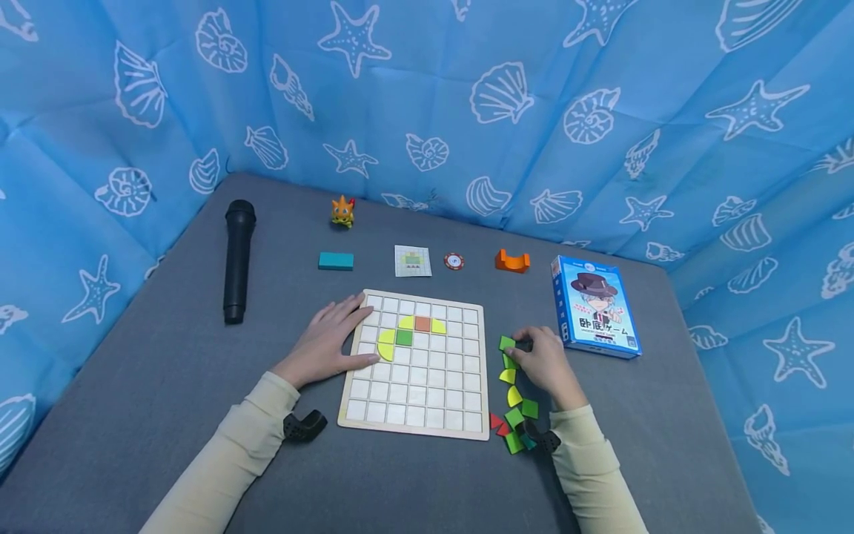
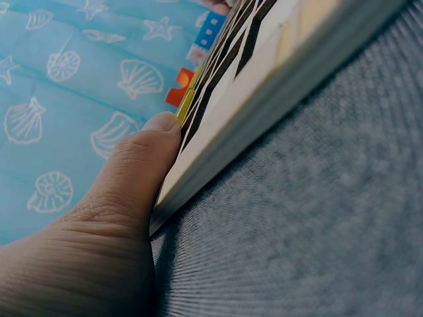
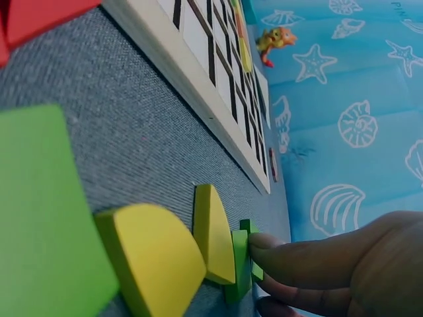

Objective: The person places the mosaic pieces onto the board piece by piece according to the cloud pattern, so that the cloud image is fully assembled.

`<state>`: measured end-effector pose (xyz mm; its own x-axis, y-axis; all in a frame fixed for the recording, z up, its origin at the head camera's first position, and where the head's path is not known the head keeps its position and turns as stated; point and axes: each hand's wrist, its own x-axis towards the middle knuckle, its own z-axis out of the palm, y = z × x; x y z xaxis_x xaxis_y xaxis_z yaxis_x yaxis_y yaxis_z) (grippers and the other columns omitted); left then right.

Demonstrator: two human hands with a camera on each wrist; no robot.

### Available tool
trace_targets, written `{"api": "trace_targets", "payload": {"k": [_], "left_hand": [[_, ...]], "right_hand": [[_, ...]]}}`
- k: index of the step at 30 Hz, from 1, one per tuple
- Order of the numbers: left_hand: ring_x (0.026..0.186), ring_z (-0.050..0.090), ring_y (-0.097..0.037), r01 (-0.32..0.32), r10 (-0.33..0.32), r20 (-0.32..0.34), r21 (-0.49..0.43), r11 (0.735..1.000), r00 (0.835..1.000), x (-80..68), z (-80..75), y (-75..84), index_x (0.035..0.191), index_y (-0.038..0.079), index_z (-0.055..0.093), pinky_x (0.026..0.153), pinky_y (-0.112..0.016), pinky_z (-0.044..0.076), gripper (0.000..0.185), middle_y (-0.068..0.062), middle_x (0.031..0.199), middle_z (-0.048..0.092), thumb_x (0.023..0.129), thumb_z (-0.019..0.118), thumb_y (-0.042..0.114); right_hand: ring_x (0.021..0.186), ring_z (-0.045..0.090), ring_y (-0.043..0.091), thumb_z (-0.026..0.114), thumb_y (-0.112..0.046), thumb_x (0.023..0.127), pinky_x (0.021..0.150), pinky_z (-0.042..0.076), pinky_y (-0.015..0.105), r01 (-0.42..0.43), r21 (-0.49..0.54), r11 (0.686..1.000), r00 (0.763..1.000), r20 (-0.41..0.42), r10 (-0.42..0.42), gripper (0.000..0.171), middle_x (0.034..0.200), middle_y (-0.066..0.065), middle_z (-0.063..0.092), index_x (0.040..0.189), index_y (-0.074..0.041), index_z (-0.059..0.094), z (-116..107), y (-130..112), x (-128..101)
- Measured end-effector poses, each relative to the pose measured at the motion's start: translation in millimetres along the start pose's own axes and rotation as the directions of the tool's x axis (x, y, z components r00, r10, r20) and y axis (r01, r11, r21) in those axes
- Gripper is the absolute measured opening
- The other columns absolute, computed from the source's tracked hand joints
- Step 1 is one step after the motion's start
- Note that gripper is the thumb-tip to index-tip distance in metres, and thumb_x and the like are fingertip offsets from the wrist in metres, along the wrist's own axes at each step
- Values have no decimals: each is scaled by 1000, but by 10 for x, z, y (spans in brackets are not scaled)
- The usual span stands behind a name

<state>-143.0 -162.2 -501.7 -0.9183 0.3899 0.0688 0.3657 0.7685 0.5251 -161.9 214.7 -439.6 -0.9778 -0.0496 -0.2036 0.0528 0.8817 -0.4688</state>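
A wooden grid board (image 1: 427, 400) lies on the grey table. Yellow, orange and green pieces (image 1: 404, 337) sit in its upper cells. My left hand (image 1: 333, 337) lies flat on the board's left edge, and its thumb (image 2: 135, 175) presses against the rim of the board (image 2: 264, 86). A column of loose green, yellow and red pieces (image 1: 512, 397) lies to the right of the board. My right hand (image 1: 543, 360) is at the top of that column and pinches a green piece (image 1: 507, 343). In the right wrist view its fingertips (image 3: 277, 254) are on that green piece (image 3: 246, 264), beside yellow pieces (image 3: 215, 231).
A black microphone (image 1: 236, 259) lies far left. Along the back stand an orange toy (image 1: 342, 211), a teal block (image 1: 336, 260), a small card (image 1: 412, 261), a chip (image 1: 454, 261) and an orange piece (image 1: 511, 260). A blue card box (image 1: 594, 305) lies right. Blue sea-print cloth walls the table.
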Motion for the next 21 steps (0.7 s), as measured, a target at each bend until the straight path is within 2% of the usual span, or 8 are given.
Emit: {"api": "trace_targets", "payload": {"k": [8, 15, 21], "left_hand": [[147, 16, -25, 3, -3, 5, 4, 1000, 1000, 3, -6, 6, 151, 17, 31, 119, -48, 11, 91, -4, 161, 15, 81, 58, 69], [147, 16, -25, 4, -4, -3, 6, 1000, 1000, -1, 4, 1, 151, 18, 31, 119, -48, 11, 91, -4, 161, 15, 81, 58, 69], [147, 17, -25, 5, -5, -2, 9, 1000, 1000, 4, 11, 0, 151, 18, 31, 118, -48, 12, 91, -4, 161, 16, 81, 57, 69]], "right_hand": [[101, 44, 32, 70, -15, 87, 78, 42, 40, -51, 107, 993, 999, 6, 51, 21, 117, 20, 51, 102, -2, 63, 44, 25, 13], [82, 52, 24, 68, -14, 88, 65, 43, 30, -89, 217, 972, 996, 37, 83, 18, 99, 13, 58, 102, -4, 61, 52, 48, 12], [88, 59, 22, 63, -16, 93, 73, 50, 29, -92, 334, 938, 995, 4, 96, 18, 104, 10, 65, 109, -8, 65, 27, 24, -3]]}}
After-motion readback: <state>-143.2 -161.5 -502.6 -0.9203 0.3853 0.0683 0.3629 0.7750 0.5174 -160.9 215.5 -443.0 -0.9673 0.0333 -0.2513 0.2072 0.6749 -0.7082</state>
